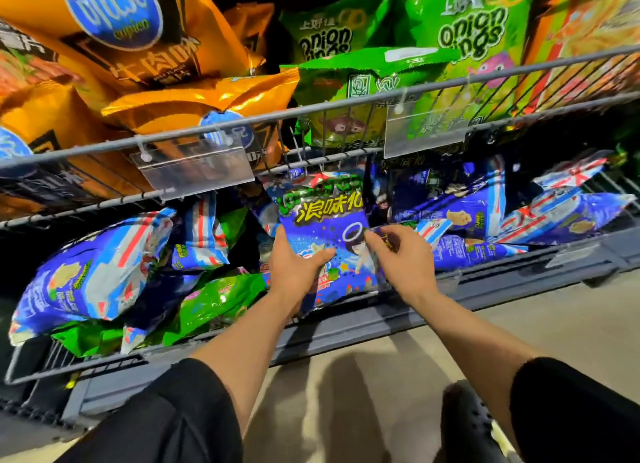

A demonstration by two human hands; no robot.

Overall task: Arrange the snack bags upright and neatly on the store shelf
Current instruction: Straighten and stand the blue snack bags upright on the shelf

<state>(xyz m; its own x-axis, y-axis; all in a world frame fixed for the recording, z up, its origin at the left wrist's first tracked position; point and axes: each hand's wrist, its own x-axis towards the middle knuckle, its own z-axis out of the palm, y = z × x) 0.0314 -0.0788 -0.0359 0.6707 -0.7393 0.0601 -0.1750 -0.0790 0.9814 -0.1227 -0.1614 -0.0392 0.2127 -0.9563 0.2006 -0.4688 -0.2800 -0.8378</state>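
Lower shelf opening is bounded above by the wire basket front (311, 116) of the upper shelf, and below by the grey shelf lip (381, 318). Two clear price tag holders (197, 173) (426, 131) hang from the wire into the top of the opening. The centre is blocked by an upright blue bag (325, 227), gripped at both sides by the left hand (294, 265) and right hand (401, 254). At 9 o'clock, the space is filled by a toppled blue bag (90, 272) and a green bag (214, 303). At 3 o'clock, leaning blue bags (485, 199) crowd the shelf. A dark gap (247, 247) is seen just at 9 o'clock of the held bag. Floor (363, 376) at 6 o'clock is open.
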